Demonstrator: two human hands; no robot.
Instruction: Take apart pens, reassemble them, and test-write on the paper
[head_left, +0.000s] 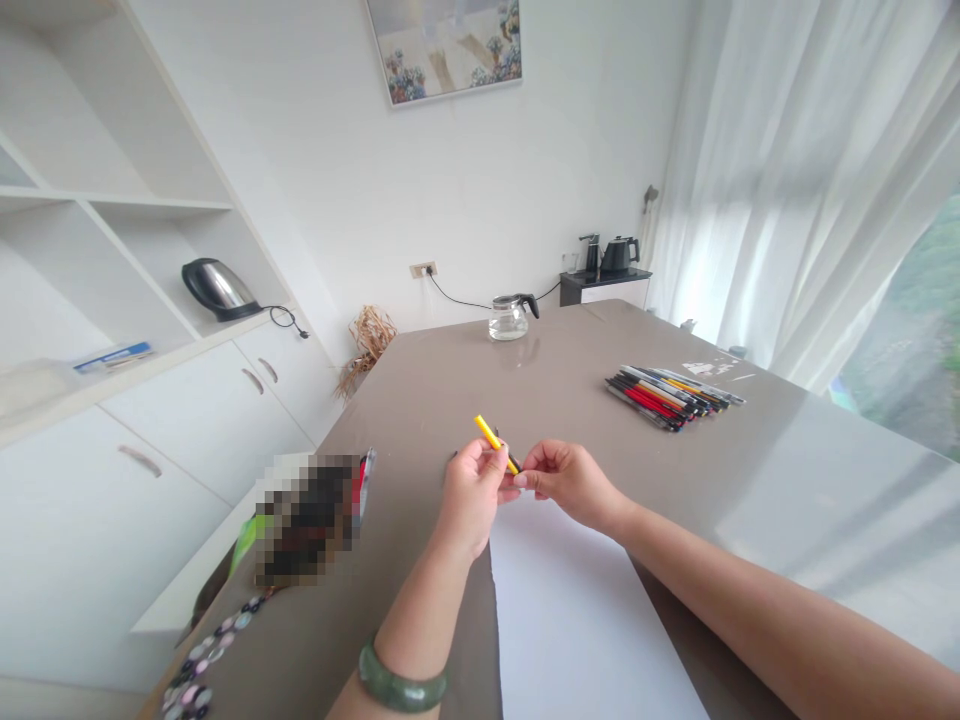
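Observation:
A yellow pen [487,431] with a black lower part is held at a slant above the table. My left hand [474,490] is closed around its middle, the thumb pressed along it. At the pen's lower end, the fingertips of my right hand [564,477] are pinched together on the black part. How much of that end they cover, I cannot tell. Beneath both hands lies a large sheet of white paper [574,610]. Small dark tips show behind my left hand; what they belong to is hidden.
On the brown table [427,385], a pile of pens [667,395] lies to the right, near some white scraps [709,368]. A glass pot [508,318] with clear liquid stands at the far edge. A beaded strap [217,640] and a blurred-out object [307,520] lie left.

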